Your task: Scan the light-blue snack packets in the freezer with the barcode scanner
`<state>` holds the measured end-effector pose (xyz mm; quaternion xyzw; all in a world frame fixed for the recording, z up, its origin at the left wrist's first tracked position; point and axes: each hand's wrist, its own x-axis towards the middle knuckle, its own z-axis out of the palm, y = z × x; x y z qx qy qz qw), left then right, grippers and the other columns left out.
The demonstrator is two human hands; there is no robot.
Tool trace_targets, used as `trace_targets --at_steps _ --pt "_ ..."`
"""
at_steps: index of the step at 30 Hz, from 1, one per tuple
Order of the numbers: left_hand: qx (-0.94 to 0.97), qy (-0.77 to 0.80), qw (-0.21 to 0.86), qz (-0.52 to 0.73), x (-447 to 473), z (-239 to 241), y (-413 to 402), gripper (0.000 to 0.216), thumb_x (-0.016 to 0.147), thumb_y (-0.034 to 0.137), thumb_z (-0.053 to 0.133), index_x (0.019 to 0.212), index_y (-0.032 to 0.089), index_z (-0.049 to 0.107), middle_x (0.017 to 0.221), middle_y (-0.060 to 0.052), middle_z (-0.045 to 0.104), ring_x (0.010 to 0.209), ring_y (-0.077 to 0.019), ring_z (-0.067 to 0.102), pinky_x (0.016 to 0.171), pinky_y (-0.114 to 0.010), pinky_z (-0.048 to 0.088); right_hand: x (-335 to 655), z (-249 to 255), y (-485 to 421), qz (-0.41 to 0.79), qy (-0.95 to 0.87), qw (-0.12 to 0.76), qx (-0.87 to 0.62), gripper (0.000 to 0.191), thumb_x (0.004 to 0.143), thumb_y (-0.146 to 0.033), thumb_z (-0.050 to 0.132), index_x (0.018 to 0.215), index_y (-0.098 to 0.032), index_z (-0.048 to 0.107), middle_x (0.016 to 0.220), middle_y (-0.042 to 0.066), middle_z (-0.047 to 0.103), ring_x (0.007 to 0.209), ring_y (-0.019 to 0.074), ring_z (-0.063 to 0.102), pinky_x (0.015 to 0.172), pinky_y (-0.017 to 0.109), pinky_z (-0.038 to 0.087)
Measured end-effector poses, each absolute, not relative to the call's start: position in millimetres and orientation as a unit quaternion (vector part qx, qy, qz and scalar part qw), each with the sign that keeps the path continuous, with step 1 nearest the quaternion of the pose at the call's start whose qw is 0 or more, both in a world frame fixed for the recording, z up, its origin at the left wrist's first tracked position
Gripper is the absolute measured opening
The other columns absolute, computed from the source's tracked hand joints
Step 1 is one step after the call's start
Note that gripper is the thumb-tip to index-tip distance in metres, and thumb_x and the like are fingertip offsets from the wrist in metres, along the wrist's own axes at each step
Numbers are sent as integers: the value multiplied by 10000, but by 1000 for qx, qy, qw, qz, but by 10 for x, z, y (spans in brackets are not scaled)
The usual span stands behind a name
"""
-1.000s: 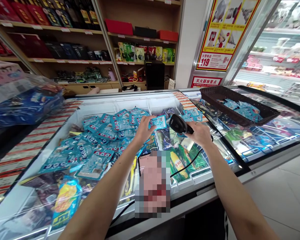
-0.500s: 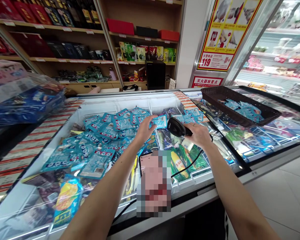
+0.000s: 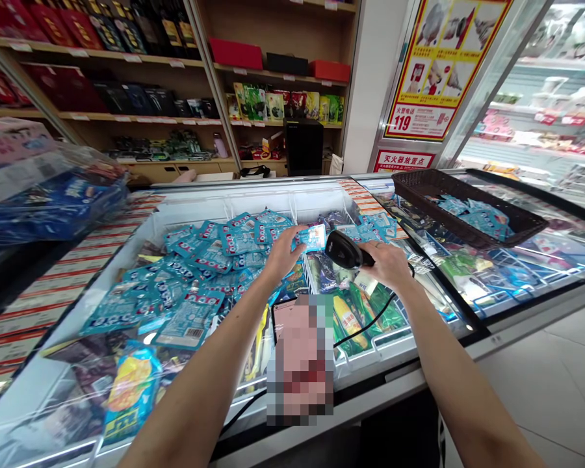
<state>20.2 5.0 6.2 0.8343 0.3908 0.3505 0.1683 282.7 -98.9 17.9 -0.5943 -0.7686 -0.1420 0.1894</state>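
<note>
My left hand (image 3: 283, 252) is closed on a small blue packet (image 3: 314, 238), its white label turned toward the scanner. In my right hand (image 3: 389, 262) is a black handheld barcode scanner (image 3: 342, 249), its head close to the packet's right end. From the scanner a black cable (image 3: 370, 323) runs down toward the freezer's front edge. Many blue packets (image 3: 190, 318) like the held one lie heaped below and left of my left hand. Between my forearms is a phone (image 3: 297, 338), mostly covered by pixel blur.
An open chest freezer (image 3: 175, 203) spans the front, with white wire dividers inside. A brown basket (image 3: 526, 224) holding blue packets rests on its right part. Green corn packages (image 3: 348, 318) lie under the cable. Boxes (image 3: 14, 156) stand at left; shelves (image 3: 127, 117) rise behind.
</note>
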Motion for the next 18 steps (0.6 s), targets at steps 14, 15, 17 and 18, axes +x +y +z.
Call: trace_targets --at_steps 14,15,17,18 --pt "804 426 50 412 209 65 49 444 850 195 452 1292 227 428 1224 -109 482 1157 -233 469 971 -397 398 2850 164 -995 -188 -711 235 -636 354 796 -398 580 1113 -243 614 924 30 680 847 195 611 655 267 363" --pt "790 452 35 412 199 64 44 443 843 198 464 1285 226 442 1216 -123 476 1137 -254 480 950 -421 404 2852 166 -996 -190 -702 238 -643 356 794 -403 583 1109 -243 616 927 32 680 847 197 611 650 266 360" --pt "761 503 2 409 176 70 22 439 832 217 491 1270 230 468 1252 -151 450 1144 -313 467 930 -491 390 2862 168 -998 -192 -686 239 -659 363 783 -397 593 1112 -244 614 935 36 679 849 200 612 643 266 355" --pt "751 521 -16 406 166 75 7 441 830 228 499 1270 237 473 1294 -158 428 1176 -344 438 933 -526 369 2868 167 -997 -193 -679 238 -667 370 778 -391 597 1117 -244 611 937 37 679 850 202 612 640 266 352"
